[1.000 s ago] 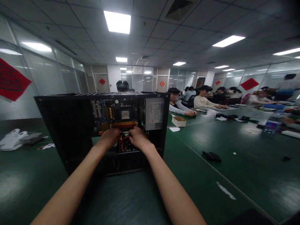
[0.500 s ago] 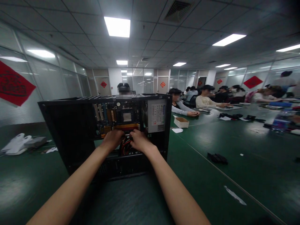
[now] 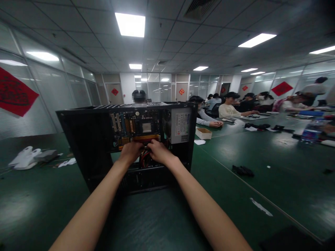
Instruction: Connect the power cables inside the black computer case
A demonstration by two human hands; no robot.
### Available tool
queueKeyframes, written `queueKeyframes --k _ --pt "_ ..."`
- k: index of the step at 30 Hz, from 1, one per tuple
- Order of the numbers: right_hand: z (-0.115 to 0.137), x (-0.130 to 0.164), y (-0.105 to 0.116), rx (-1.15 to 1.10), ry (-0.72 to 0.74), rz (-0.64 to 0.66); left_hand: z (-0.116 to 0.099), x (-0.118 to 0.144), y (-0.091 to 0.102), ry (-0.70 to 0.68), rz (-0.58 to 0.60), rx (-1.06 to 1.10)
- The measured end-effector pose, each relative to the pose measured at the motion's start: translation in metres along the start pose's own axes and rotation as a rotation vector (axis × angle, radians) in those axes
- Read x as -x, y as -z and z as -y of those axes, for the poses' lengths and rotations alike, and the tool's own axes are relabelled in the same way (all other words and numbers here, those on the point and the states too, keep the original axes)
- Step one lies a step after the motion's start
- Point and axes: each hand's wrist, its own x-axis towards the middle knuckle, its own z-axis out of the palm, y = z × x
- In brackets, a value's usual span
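Note:
An open black computer case (image 3: 83,146) stands upright on the green table. Inside it a motherboard (image 3: 123,127) shows its slots and a square processor socket, with a boxy power supply (image 3: 180,127) at the right. My left hand (image 3: 132,152) is closed, fingers curled at the board's lower edge, just under the orange and red memory slots (image 3: 147,138). Close beside it my right hand (image 3: 159,152) is closed in a pinch. A bundle of coloured cables (image 3: 144,160) hangs between and below both hands. What the fingertips hold is hidden.
White plastic bags (image 3: 24,157) and a grey box (image 3: 45,155) lie at left. To the right are an open small carton (image 3: 203,134), a black cloth-like item (image 3: 243,170), a torn white strip (image 3: 261,207) and a water bottle (image 3: 311,134). Several people sit along the table.
The case and both hands appear farther right in view, and the case's lower edge sits a little higher. The camera view has shifted slightly. Both hands stay closed at the board's lower edge.

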Motion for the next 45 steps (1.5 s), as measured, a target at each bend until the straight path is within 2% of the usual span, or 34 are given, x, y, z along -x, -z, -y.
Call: queueKeyframes --k 7,19,29,45 --pt "-0.004 -0.017 -0.002 0.08 0.037 0.087 0.006 0.0 -0.007 0.02 -0.001 0.069" --pt "-0.003 -0.015 -0.007 0.108 -0.071 0.011 0.01 0.003 -0.013 0.035 -0.03 0.209" --pt "-0.001 -0.012 -0.004 0.132 -0.025 0.018 0.01 0.004 -0.011 0.031 0.005 0.237" --pt "-0.002 -0.018 -0.004 0.196 -0.044 0.054 0.006 0.004 -0.014 0.061 0.009 0.235"
